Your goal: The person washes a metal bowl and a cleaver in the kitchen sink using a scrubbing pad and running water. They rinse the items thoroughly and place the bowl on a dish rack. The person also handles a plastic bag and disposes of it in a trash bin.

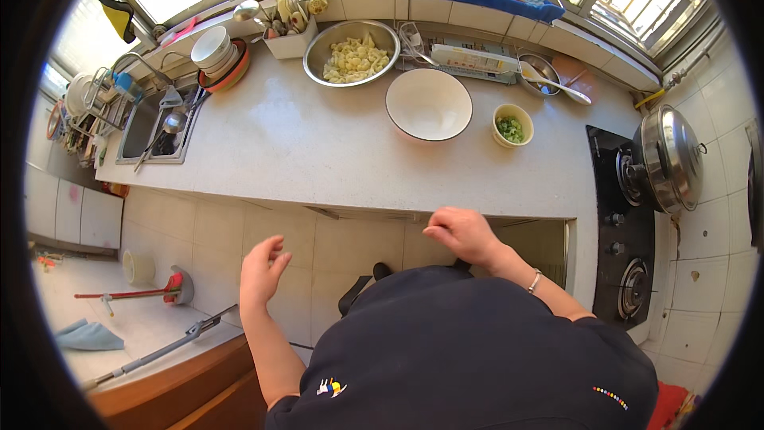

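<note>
My left hand [262, 267] hangs over the floor in front of the counter, thumb and fingers apart, with nothing in it. Close to the counter's front edge, my right hand [464, 235] is loosely curled, and no object shows in it. Beyond that hand, a large white bowl with a dark rim [428, 104] stands on the pale countertop [286, 155]; its inside looks bare. To its right is a small cream cup [512, 125] of chopped green onion [510, 129]. A steel basin [310, 61] holds cauliflower florets [356, 60] behind and left of the bowl.
At right, a lidded steel pot [668, 158] sits on a black gas hob [606, 191]. A steel bowl with a white spoon [558, 88] is at the back. Stacked bowls [212, 51] stand beside the sink [138, 131]. A mop [161, 346] crosses the lower left.
</note>
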The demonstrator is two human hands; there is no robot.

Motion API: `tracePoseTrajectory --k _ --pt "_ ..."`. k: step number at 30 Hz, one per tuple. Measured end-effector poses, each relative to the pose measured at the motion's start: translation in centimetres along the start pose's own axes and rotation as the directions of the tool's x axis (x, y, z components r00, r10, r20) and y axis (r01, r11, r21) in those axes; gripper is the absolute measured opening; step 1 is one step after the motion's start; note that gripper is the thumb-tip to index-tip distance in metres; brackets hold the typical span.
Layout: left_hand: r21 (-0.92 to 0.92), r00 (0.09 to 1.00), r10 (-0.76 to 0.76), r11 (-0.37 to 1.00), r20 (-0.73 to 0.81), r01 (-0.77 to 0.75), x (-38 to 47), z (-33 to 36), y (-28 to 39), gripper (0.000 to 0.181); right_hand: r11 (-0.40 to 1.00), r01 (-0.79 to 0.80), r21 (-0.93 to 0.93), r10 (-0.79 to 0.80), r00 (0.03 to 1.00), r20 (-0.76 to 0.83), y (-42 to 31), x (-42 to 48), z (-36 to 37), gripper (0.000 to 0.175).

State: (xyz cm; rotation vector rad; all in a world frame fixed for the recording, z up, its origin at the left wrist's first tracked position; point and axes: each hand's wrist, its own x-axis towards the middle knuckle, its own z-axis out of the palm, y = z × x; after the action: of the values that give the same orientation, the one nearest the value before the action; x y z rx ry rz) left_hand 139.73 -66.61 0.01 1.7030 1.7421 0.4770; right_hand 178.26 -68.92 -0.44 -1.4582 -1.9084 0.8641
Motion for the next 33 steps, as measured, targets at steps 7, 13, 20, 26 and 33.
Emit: tracePoseTrajectory --k 7,13,20,26,33 --pt "-0.152 0.994 -0.103 0.983 0.032 0.107 -1.4 -2.3 -6.1 0.037 0.998 -0.004 -0.066 0.012 0.991 0.131 -4.9 7.6 5.8 0.023" --pt "-0.176 0.991 -0.085 0.979 0.104 0.102 2.6 -2.3 -6.9 0.036 0.996 0.022 -0.087 -0.008 0.987 0.163 -4.9 12.0 8.4 0.022" --pt "-0.084 0.973 -0.170 0.979 0.158 0.185 7.5 -5.9 -5.9 0.037 0.990 -0.083 0.117 0.056 0.974 0.221 -5.0 19.1 10.3 0.020" --pt "0.040 0.989 -0.116 0.993 0.093 0.113 11.1 -9.9 -5.5 0.037 0.970 0.069 0.233 -0.140 0.943 0.303 -5.1 24.8 14.1 0.018" --pt "-0.002 0.973 -0.226 0.974 0.043 0.227 9.8 -15.2 -13.7 0.039 0.954 0.118 0.277 -0.242 0.848 0.472 -10.9 31.6 22.6 0.013"
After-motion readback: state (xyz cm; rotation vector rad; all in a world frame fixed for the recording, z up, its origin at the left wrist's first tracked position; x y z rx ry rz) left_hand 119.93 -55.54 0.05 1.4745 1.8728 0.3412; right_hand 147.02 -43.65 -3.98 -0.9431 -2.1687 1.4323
